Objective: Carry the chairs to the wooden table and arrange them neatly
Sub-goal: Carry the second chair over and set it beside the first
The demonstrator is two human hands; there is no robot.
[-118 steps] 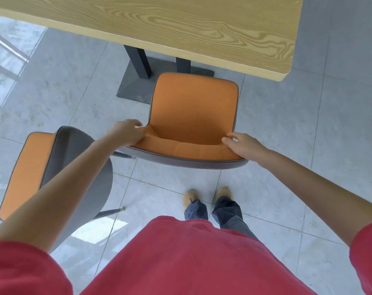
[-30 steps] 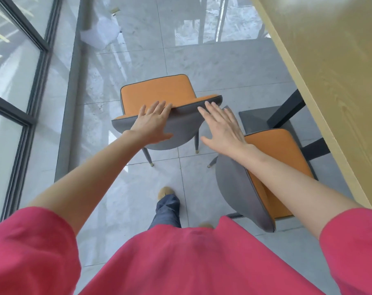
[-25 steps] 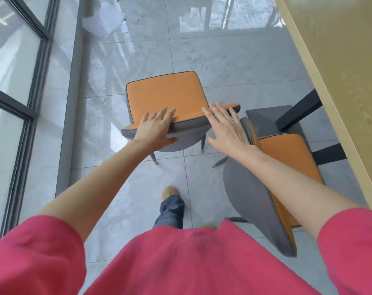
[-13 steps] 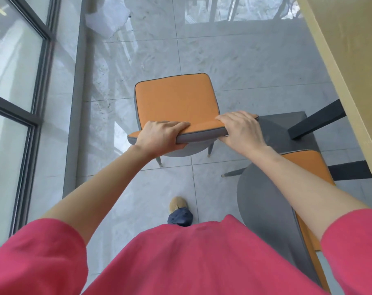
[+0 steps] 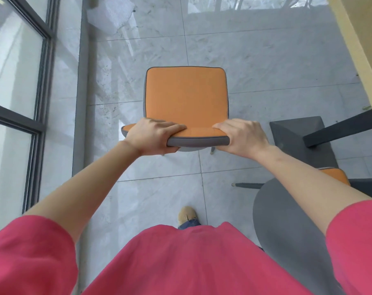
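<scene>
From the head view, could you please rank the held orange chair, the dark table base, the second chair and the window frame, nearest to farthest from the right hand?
1. Held orange chair: gripped by the right hand.
2. Dark table base: just right.
3. Second chair: below right.
4. Window frame: far left.

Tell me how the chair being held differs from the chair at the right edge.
The held chair shows its whole orange seat; the right chair shows mostly its grey back, with a sliver of orange. Both the left hand and the right hand grip the held chair's backrest; nothing grips the right chair, which stands nearer the table. Both are orange and grey.
</scene>
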